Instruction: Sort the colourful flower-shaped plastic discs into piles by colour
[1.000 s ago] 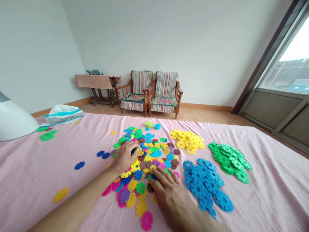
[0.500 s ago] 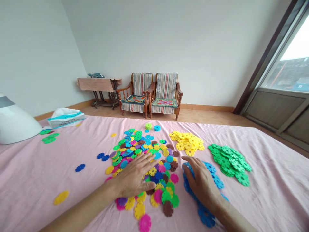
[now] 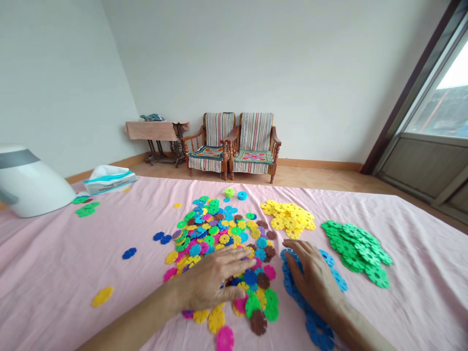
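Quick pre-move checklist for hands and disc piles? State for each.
1. Left hand free: ok; fingers spread over the mixed pile, nothing seen gripped.
2. Right hand free: cannot tell; it is over the blue pile, palm side hidden.
3. Yellow pile one colour: ok; only yellow shows.
4. Green pile apart from the blue pile: ok; cloth shows between them.
5. No stray discs: not ok; for example, a lone yellow disc lies left of the mixed pile, towards the near edge.
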### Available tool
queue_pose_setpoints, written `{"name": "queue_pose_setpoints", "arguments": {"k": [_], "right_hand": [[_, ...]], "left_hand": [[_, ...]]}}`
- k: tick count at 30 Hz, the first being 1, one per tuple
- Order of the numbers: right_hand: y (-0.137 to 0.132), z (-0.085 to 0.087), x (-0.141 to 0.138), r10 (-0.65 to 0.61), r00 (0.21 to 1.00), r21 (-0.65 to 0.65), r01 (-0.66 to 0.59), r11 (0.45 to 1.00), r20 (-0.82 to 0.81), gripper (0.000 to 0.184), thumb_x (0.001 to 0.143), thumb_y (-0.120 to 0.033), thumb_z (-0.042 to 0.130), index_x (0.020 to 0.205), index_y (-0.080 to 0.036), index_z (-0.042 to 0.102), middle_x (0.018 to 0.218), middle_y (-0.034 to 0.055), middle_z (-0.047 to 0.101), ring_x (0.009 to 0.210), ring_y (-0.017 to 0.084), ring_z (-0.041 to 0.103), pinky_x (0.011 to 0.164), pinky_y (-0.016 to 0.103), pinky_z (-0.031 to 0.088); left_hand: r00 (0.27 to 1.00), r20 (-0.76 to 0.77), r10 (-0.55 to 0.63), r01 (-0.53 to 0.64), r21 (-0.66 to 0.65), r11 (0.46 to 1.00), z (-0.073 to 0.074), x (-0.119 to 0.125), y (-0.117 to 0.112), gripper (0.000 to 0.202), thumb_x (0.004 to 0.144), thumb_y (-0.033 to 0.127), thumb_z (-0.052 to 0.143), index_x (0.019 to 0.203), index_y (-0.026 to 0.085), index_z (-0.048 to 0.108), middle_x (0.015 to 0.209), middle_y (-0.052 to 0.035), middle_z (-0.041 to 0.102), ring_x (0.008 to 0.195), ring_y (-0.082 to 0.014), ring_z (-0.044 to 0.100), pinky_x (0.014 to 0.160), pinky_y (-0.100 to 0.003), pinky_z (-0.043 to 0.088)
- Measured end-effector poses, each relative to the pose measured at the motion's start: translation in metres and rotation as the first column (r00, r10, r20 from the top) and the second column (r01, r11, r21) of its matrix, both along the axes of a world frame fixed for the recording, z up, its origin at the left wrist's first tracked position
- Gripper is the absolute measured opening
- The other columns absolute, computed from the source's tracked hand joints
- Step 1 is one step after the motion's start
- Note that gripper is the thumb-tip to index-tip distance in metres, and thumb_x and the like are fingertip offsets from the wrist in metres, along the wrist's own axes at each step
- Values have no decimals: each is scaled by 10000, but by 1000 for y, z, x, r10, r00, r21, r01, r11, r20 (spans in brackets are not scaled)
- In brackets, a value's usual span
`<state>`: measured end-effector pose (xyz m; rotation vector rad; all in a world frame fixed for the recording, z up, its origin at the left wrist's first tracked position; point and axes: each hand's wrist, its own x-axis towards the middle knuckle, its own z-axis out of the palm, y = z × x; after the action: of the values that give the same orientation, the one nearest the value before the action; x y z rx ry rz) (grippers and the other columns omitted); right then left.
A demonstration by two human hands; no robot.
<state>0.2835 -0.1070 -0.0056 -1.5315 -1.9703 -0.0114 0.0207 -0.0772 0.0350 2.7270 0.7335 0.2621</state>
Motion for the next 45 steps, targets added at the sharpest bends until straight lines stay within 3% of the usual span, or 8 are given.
{"name": "queue_pose_setpoints", "arguments": {"k": [5, 8, 14, 25, 29, 33, 39, 45], "right_hand": [[0, -1, 1, -1, 1000, 17, 1, 1000, -4, 278, 893, -250, 381, 1040, -194, 610, 1032, 68, 646, 957, 210, 574, 842, 378, 444], [0, -1, 1, -8, 1000, 9, 8, 1000, -4, 281, 894, -257, 378, 1034, -196, 615, 1026, 66, 649, 951, 209, 579, 837, 376, 449], [-1, -1, -1, -7, 1000, 11, 7, 1000, 3, 287, 897, -254, 370, 1021, -191, 620, 1016, 80, 651, 943, 211, 582, 835, 378, 451], [-1, -6, -3, 22, 1000, 21, -22, 1000, 22, 251, 871, -230, 405, 975, -205, 631, 1013, 66, 656, 936, 195, 598, 835, 361, 469], [-2, -7, -2, 38, 999, 24, -39, 999, 26, 258, 881, -250, 407, 1021, -218, 622, 1034, 67, 647, 948, 202, 594, 840, 374, 468], [-2, -8, -1, 56, 998, -20, -56, 998, 26, 251, 902, -262, 391, 1032, -226, 602, 1057, 65, 633, 973, 207, 574, 866, 392, 447], [-2, -9, -1, 58, 998, -29, -57, 998, 32, 250, 899, -261, 408, 1071, -218, 585, 1055, 54, 631, 969, 203, 564, 858, 380, 446], [-2, -7, -2, 69, 997, -30, -69, 997, 29, 244, 897, -254, 413, 1064, -221, 588, 1058, 60, 631, 969, 209, 564, 856, 376, 442]], "left_hand": [[946, 29, 322, -322, 152, 934, -12, -20, 20, 580, 899, 522, 326, 1400, 234, 286, 1455, -63, 303, 1352, -251, 232, 1115, -490, 145], [905, -61, 421, -403, 193, 894, -23, -30, 26, 683, 876, 580, 306, 1425, 186, 208, 1485, -105, 191, 1375, -292, 113, 1095, -551, 32], [955, -100, 278, -259, 170, 951, -25, -26, 18, 640, 880, 578, 294, 1432, 294, 134, 1499, -35, 173, 1384, -259, 76, 1109, -492, 40], [995, -40, 92, -92, 15, 996, -4, -10, 0, 563, 879, 556, 337, 1385, 311, 303, 1466, -20, 271, 1361, -263, 196, 1119, -507, 90], [982, 86, 169, -167, -32, 985, -4, -15, 10, 477, 939, 437, 268, 1386, 277, 312, 1438, -16, 340, 1342, -210, 267, 1127, -452, 173], [949, 44, 313, -315, 44, 948, -14, -27, 25, 509, 934, 462, 261, 1407, 272, 255, 1466, -24, 276, 1364, -221, 201, 1129, -491, 96], [969, -106, 225, -218, 73, 973, -16, -24, 18, 647, 896, 547, 294, 1438, 257, 95, 1503, -40, 124, 1385, -249, 78, 1120, -497, 22], [991, -52, 123, -126, -67, 990, -2, -14, 9, 546, 915, 500, 299, 1416, 302, 213, 1486, 1, 213, 1375, -225, 154, 1135, -462, 96]]}}
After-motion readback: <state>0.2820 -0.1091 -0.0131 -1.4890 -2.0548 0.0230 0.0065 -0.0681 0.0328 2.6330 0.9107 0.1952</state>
